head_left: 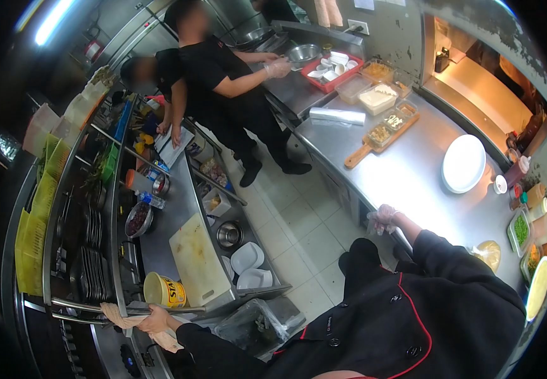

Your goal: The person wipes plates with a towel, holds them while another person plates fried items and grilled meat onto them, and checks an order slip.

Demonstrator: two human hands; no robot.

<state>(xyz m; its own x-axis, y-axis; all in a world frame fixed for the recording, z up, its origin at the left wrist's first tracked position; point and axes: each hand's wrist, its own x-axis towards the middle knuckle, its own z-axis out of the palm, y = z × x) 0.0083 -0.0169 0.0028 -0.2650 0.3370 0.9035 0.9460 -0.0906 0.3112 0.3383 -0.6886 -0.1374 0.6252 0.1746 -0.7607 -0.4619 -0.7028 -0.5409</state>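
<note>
My left hand is bare and closed on a pale cloth that hangs over the metal rail of the shelving at the lower left. My right hand, in a clear plastic glove, is at the front edge of the steel counter; its fingers are too small and blurred to make out. On that counter, beyond my right hand, lies a wooden paddle board with small containers of food. A white oval plate stack rests farther right.
Two people in black stand at the back, one handling a metal bowl. A cutting board and a yellow tub lie near my left hand. A clear bin stands below. Tiled floor runs between the counters.
</note>
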